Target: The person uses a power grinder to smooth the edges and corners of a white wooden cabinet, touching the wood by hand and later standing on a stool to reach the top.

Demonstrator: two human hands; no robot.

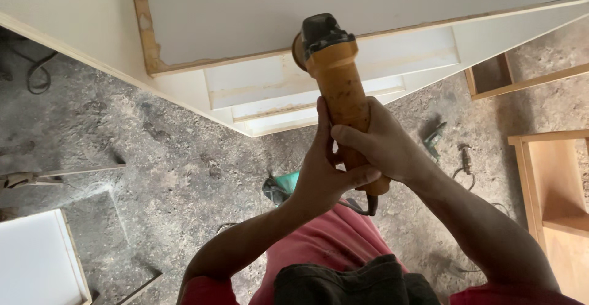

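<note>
Dusty concrete floor [184,176] is strewn with one green tool [434,138]. One orange grinder [341,90] is gripped closed by left hand [320,173] and right hand [383,142], pressed against one white cabinet [319,16] edge; two wooden frames [552,182] stand rightward.

From my feed, I can see the person wears a red short-sleeved top [325,243], sleeves ending near the shoulders, forearms bare. A dark grey crumpled cloth [356,283] sits low at the front. Both hands are bare, no gloves, rings or watch showing.
</note>
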